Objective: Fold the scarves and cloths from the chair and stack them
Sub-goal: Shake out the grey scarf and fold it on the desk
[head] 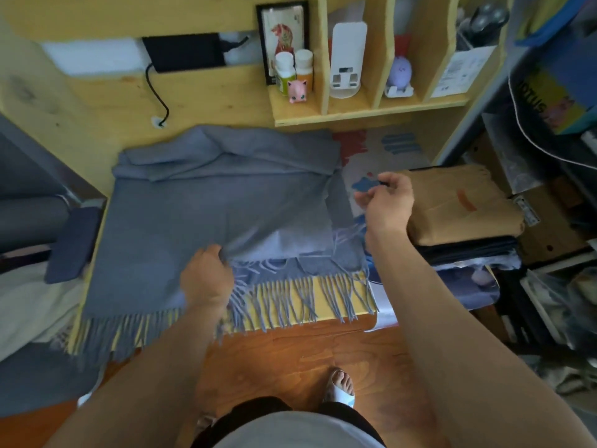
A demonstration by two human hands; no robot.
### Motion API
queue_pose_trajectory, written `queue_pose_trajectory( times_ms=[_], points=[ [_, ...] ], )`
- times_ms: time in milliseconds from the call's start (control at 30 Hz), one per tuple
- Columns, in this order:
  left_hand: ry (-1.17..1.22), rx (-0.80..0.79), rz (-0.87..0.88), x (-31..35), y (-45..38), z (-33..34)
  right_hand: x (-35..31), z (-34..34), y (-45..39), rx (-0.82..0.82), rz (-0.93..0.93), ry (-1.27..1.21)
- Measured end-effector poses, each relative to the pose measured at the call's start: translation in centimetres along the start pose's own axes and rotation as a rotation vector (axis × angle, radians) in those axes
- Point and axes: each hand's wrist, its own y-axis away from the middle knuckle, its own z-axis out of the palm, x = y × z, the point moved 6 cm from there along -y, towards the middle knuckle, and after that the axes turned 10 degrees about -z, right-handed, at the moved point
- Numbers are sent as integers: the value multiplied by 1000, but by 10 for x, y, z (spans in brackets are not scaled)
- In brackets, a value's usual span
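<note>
Left hand [206, 273] pinching grey scarf [193, 215] (fringed edge), right hand [386, 202] loosely curled, empty

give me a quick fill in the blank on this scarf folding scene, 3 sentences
1. The left hand grips the grey scarf near its ____ edge.
2. The right hand hovers beside a folded stack whose top cloth is ____.
3. On the shelf a small ____ toy stands before two bottles.

Missing words: fringed; brown; pink
</note>
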Motion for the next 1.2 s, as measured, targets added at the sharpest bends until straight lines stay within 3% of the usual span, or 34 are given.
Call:
queue_pose_trajectory(
  times_ms=[67,267,400,500,633,800,933,1033,1100,1167,1200],
  points=[
    [50,1,86,2,-7,-11,20,-1,-1,-24,35,162],
    [25,14,348,41,-16,-55,130,33,45,-312,465,391],
    [-46,47,491,49,-21,-80,147,69,49,-338,392,440],
    [-62,50,469,45,-30,-89,181,86,42,-396,446,582],
    [-64,14,414,39,-34,-85,166,94,83,-360,630,423],
    [-53,-10,368,33,-35,-81,194,95,93,-302,818,195],
    [-36,-30,344,24,-41,-77,172,85,81,-268,650,218],
    [-43,-41,326,19,-40,-72,121,52,59,-223,231,732],
    [-79,-52,293,15,-39,-66,84,37,50,-135,25,640],
    [-71,-103,205,10,-35,-56,58,28,41,-68,-38,433],
    [67,-170,106,7,-31,-51,47,27,37,-45,-44,350]
  ],
)
